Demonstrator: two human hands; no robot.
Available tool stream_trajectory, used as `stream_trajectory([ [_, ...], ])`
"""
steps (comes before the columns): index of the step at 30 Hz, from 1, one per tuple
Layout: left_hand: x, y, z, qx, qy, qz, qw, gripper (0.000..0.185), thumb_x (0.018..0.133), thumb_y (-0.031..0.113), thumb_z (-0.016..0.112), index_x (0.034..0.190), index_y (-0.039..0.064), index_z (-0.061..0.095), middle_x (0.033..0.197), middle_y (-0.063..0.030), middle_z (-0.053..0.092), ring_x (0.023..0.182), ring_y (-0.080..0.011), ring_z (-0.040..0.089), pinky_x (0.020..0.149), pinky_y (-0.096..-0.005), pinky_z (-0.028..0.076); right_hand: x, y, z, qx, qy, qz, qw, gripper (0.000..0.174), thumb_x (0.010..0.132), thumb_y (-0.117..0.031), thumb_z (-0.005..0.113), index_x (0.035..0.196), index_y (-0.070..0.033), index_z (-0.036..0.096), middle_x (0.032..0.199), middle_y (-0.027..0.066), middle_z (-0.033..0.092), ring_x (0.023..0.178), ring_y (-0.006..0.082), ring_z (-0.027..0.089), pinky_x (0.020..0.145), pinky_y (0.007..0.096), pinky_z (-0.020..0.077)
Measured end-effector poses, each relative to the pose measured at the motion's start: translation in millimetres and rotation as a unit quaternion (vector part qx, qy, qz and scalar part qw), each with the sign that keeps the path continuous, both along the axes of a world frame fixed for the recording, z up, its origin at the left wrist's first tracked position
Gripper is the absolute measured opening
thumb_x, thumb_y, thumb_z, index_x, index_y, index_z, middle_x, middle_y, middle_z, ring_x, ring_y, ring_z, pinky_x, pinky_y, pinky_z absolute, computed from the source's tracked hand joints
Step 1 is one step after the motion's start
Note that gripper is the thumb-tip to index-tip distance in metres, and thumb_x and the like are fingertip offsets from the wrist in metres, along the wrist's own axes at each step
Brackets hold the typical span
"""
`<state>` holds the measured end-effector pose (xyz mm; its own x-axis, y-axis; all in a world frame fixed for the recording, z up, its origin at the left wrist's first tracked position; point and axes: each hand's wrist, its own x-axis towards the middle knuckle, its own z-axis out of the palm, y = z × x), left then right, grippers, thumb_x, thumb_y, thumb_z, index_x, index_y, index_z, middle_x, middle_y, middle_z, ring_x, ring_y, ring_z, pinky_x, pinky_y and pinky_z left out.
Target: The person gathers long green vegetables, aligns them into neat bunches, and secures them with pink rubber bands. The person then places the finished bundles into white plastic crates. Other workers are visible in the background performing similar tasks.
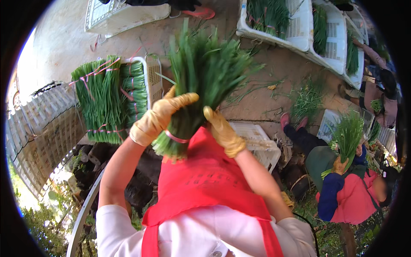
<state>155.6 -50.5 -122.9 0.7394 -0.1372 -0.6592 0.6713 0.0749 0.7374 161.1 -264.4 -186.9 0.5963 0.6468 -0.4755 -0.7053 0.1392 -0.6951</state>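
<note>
A thick bundle of green garlic chives (199, 74) is held up before my red apron, its pale cut ends low and its leaf tips fanned out at the top, slightly blurred. Around those stalks near the base runs a pink tie (176, 137). My left hand (163, 114), in a yellowish rubber glove, grips the bundle from the left side, thumb across its front. On the right side my gloved right hand (221, 128) rests at the bundle, fingers partly hidden behind it; how firmly it holds cannot be seen.
Left, tied chive bundles (99, 99) lie stacked by a white plastic crate (154, 80). White crates with chives (276, 35) line the upper right. Loose leaves (306, 99) litter the floor. A co-worker in pink and blue sleeves (350, 196) holds chives at right; another person sits beyond.
</note>
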Motion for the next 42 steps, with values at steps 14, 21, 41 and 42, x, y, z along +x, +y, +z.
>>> stream_trajectory([
  [14, -55.1, -57.2, -95.0, -0.160, 0.074, 0.163, 0.971, 0.096, 0.083, 0.033, 0.077, 0.155, 0.007, 0.020, 0.158, -0.0106, 0.025, 0.138, -0.0207, 0.036, 0.111, -0.0370, 0.032, -7.7, -61.0, -85.0, -0.097, 0.107, -0.193, 0.971, 0.047, 0.100, -0.044, 0.050, 0.124, -0.004, 0.059, 0.113, 0.0041, 0.065, 0.097, 0.0138, 0.062, 0.087, 0.0291, 0.0498],
  [21, -4.0, -58.4, -106.9, -0.309, 0.194, 0.194, 0.911, 0.049, 0.085, 0.023, 0.076, 0.127, 0.006, 0.057, 0.110, -0.0044, 0.068, 0.100, -0.0175, 0.065, 0.087, -0.0314, 0.052, 23.8, -42.9, -19.4, -0.165, 0.052, -0.138, 0.975, 0.067, 0.095, -0.042, 0.062, 0.143, -0.002, 0.039, 0.132, 0.0066, 0.054, 0.122, 0.0182, 0.050, 0.106, 0.0308, 0.0364],
  [41, -3.2, -69.7, -152.7, -0.255, 0.181, 0.232, 0.921, 0.030, 0.090, 0.022, 0.072, 0.114, 0.006, 0.066, 0.099, -0.0024, 0.071, 0.088, -0.0142, 0.066, 0.080, -0.0296, 0.053, 42.7, -73.5, -68.8, -0.158, 0.117, -0.251, 0.948, 0.013, 0.089, -0.012, 0.068, 0.099, -0.004, 0.065, 0.086, -0.0027, 0.063, 0.074, 0.0085, 0.059, 0.066, 0.0244, 0.0472],
  [42, -17.1, -71.5, -178.2, -0.224, 0.136, 0.207, 0.943, 0.031, 0.090, 0.013, 0.071, 0.119, 0.005, 0.062, 0.103, -0.0053, 0.070, 0.089, -0.0170, 0.068, 0.079, -0.0303, 0.056, 44.2, -75.7, -65.6, -0.180, 0.102, -0.255, 0.944, 0.012, 0.088, -0.012, 0.069, 0.097, -0.004, 0.065, 0.084, -0.0032, 0.062, 0.072, 0.0074, 0.058, 0.063, 0.0235, 0.0459],
])
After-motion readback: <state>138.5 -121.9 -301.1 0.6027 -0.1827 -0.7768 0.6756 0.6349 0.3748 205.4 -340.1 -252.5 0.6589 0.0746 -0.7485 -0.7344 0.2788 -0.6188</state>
